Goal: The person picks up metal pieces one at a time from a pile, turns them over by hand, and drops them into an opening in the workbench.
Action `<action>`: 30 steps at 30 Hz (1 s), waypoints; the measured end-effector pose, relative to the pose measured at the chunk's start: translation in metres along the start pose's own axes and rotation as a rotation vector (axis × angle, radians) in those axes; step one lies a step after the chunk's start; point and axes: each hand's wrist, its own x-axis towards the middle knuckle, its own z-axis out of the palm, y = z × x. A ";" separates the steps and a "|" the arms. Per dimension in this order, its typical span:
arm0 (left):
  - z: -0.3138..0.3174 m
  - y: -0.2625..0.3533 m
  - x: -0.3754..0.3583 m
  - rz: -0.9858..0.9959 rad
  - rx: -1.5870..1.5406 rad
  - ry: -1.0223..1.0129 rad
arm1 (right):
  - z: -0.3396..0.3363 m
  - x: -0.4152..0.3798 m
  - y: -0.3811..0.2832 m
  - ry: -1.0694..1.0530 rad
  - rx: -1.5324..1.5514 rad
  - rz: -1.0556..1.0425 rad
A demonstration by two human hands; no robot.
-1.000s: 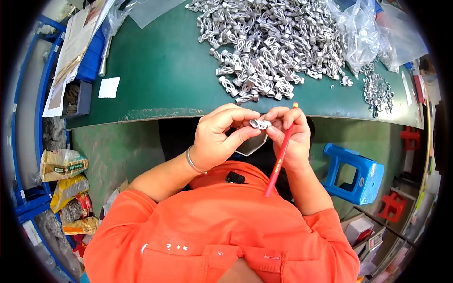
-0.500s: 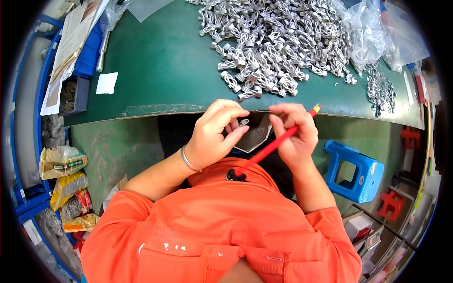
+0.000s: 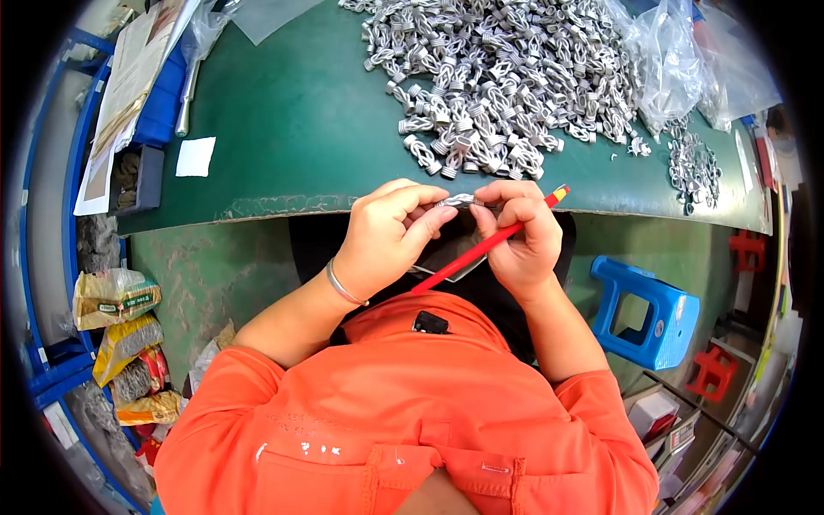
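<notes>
Right hand, moved inward, is joining left hand, both pinching a gray piece.
Its pencil is risking slipping if fingers loosen.

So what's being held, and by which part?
A small grey twisted piece, pinched at its ends by the left hand and right hand; the latter also grips a red pencil-like stick near its yellow-marked end.
</notes>
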 end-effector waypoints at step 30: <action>0.002 -0.016 0.010 0.396 0.330 0.129 | -0.002 0.004 -0.003 0.011 0.188 0.245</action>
